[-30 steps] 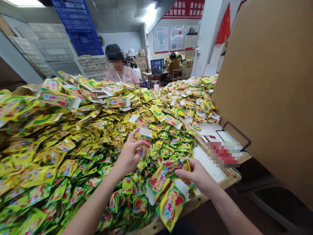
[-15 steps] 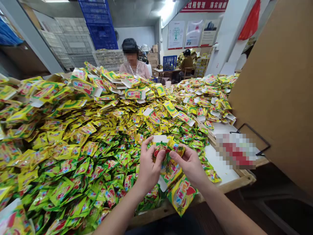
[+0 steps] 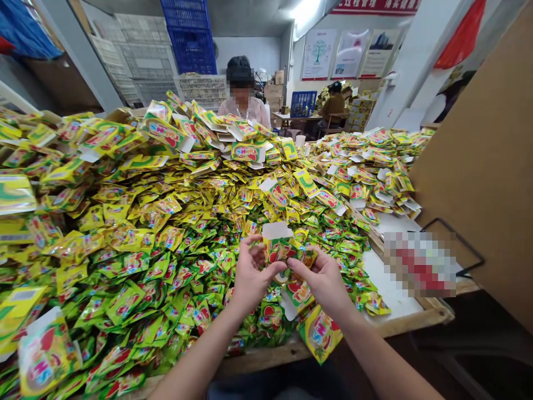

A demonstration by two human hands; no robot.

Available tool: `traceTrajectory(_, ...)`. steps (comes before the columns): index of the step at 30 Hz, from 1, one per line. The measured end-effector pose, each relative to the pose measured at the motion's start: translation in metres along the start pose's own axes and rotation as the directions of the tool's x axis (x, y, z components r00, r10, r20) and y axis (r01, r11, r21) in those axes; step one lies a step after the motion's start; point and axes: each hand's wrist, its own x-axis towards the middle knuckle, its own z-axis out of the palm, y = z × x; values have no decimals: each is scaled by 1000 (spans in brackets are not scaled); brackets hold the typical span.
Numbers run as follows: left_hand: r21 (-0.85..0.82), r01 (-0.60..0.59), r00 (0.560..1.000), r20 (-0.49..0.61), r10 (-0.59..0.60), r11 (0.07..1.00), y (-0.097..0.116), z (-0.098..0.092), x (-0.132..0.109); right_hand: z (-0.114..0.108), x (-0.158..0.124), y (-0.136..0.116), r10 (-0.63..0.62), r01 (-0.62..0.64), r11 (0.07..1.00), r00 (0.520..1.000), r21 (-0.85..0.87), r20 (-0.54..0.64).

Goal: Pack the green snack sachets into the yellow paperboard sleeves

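Here the left hand point(image 3: 251, 275) and right hand point(image 3: 323, 283) hold a foil sachet point(image 3: 280, 250) upright, pinched between the fingers point(image 3: 303, 265), white card tab up, just above the heap of sachets point(image 3: 166, 239); a loose pinch could drop it back among the others.

Glossy foil sachets point(image 3: 137, 261) with matt white card tabs point(image 3: 277, 230), pale wooden table rim point(image 3: 433, 316), smooth brown cardboard point(image 3: 478, 166)

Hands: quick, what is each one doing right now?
Left hand: closed, holding a yellow foil sachet by its left side.
Right hand: closed, holding the same sachet by its right side.
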Motion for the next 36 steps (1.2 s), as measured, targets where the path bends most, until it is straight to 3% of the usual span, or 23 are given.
traceTrajectory(3,-38,124,974,193,-115,992,-3,-3,-2,3,3,5,37,-38,999,999,36,11)
traceTrajectory(5,-34,139,964,234,-127,990,-6,-9,-2,-1,7,5,68,-69,994,998,82,14)
traceTrajectory(8,104,62,989,125,-75,993,-10,-23,-1,-14,16,-2,84,-78,989,995,125,-45)
traceTrajectory(11,330,-23,1000,-2,25,944,-7,-32,-3,-24,23,-19,7,1,996,997,92,-81)
traceTrajectory(16,567,-155,987,59,148,809,2,-29,-14,-10,26,-45,-240,244,959,970,-144,43)
traceTrajectory(19,691,-208,954,-12,298,692,1,-26,-18,2,26,-52,-358,411,838,910,-359,208)
traceTrajectory(22,784,-260,908,1,418,563,-3,-28,-18,7,24,-54,-372,571,577,820,-584,434)
traceTrajectory(24,825,-293,889,48,456,484,-5,-29,-17,8,22,-54,-367,649,434,761,-625,535)
traceTrajectory(26,845,-316,874,82,479,432,-6,-29,-17,8,20,-53,-354,686,394,728,-612,588)
traceTrajectory(28,847,-331,861,90,501,416,-6,-28,-17,7,20,-54,-304,677,415,733,-608,608)
traceTrajectory(33,783,-398,814,63,577,478,-2,-27,-19,4,24,-64,-180,540,457,834,-707,521)
traceTrajectory(36,778,-415,820,95,565,471,-1,-27,-20,6,27,-69,-146,572,437,807,-694,573)
